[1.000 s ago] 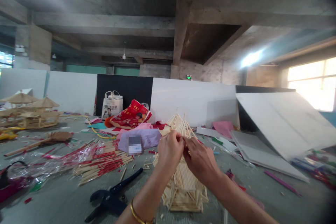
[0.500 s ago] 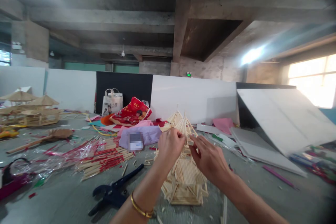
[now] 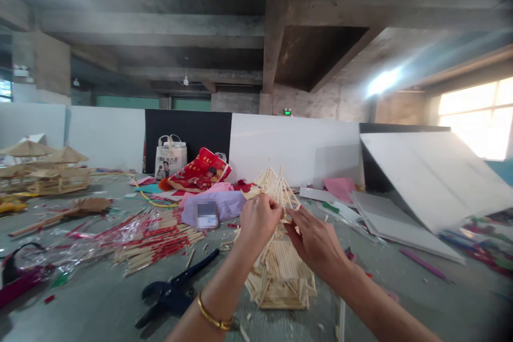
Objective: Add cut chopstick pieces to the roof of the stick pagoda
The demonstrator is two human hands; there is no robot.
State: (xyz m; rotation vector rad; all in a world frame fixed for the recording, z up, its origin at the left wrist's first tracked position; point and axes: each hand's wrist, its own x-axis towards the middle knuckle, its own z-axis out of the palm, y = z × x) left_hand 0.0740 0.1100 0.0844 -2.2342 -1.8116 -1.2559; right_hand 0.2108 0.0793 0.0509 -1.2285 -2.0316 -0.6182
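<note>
A pagoda-like model built of thin wooden sticks stands in the middle, its stick roof rising to a peak behind my hands. My left hand is closed in a pinch at the left of the upper part, a gold bangle on its wrist. What sits between those fingertips is hidden. Close by on the right, my right hand has its fingers bent and its fingertips pressed against the model just under the roof. The two hands nearly meet and cover the middle of the model.
Dark blue cutters lie left of my left forearm. Behind them are bundled red-marked sticks, a lilac cloth and a red bag. Finished stick models stand far left. White boards lean at the right.
My right hand has shifted slightly left, its fingertips closer to my left hand. The left hand keeps its pinch, and the model has barely moved.
</note>
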